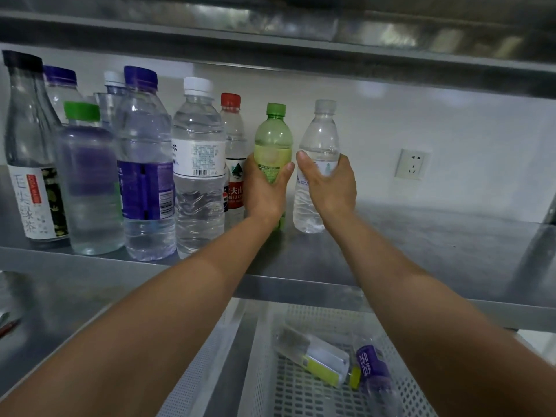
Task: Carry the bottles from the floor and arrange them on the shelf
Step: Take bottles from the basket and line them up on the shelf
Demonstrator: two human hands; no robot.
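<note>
My left hand (264, 191) grips a green bottle (273, 136) with a green cap, upright on the metal shelf (421, 251). Just to its right, my right hand (331, 188) grips a clear water bottle (320, 136) with a clear cap, also standing on the shelf. Left of them stands a row of several bottles, among them a red-capped bottle (233, 139), a white-capped water bottle (198, 164) and a purple-labelled bottle (144, 164). Below, a white perforated basket (264, 371) holds a bottle with a yellow label (316, 356) and a purple-labelled bottle (376, 374), both lying down.
Another metal shelf (301, 34) runs overhead. A wall socket (412, 164) sits on the back wall to the right. The shelf's right half is bare steel. A lower steel surface (45, 320) lies at the left.
</note>
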